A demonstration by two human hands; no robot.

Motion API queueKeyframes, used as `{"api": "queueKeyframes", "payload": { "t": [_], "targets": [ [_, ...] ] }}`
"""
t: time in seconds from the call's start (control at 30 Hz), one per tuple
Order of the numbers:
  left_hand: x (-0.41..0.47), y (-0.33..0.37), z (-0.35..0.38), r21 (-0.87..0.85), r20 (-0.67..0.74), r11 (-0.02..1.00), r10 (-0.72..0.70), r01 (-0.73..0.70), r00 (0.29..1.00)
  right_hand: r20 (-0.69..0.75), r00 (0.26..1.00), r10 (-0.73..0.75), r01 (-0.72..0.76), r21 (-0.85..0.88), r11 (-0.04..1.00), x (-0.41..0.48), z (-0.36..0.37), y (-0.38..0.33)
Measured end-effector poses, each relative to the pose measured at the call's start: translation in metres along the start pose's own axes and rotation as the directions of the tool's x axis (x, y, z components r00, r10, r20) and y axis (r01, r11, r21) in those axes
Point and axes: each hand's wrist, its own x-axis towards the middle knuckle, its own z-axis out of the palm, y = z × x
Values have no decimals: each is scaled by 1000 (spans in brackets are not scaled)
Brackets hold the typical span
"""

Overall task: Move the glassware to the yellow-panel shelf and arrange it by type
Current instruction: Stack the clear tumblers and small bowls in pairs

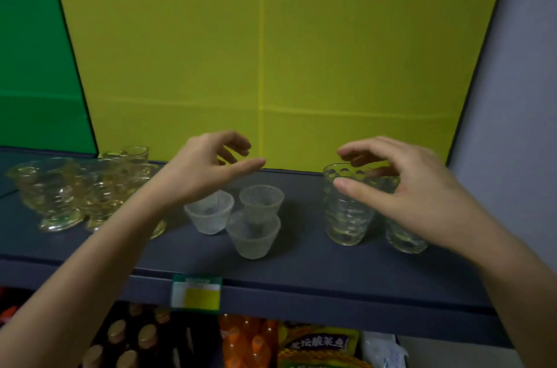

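Head camera looked down on a grey shelf (301,265) backed by a yellow panel (271,51), where both hands hovered with empty, loosely spread grips. Just under the left hand (208,171) stood three small frosted cups (253,235) in a tight cluster, with footed glass dishes (60,195) further to its left. The right hand (401,183) curled wide over a dimpled tumbler (346,207), whether touching its rim I could not tell, with a second tumbler (404,239) half hidden beneath the palm.

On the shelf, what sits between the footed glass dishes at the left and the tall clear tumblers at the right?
Head view: three small frosted cups clustered together, under the open left hand; bare shelf beside them.
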Motion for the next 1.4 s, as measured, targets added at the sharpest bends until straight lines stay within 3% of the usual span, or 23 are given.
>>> {"api": "queueKeyframes", "payload": {
  "t": [0.2, 0.4, 0.63, 0.8, 1.4],
  "targets": [
    [-24, -57, -14, 270, 75, 963, 4, -25, 997, 213, 974, 72, -54, -91, 994, 14, 64, -31],
    [-41, -87, -2, 358, 49, 929, 82, -94, 995, 242, 941, 236, -184, -218, 959, 7, 109, -43],
    [-43, -94, 11, 317, 25, 947, 50, -55, 998, 167, 921, 351, -293, -294, 910, 1, 125, -54],
    [-39, -96, 15, 289, 13, 957, 20, -23, 1000, 202, 901, 383, -324, -270, 907, 1, 122, -55],
    [-43, -98, 20, 224, -77, 973, -45, 61, 996, 200, 930, 309, -262, -230, 937, 6, 111, -53]
  ]
}}
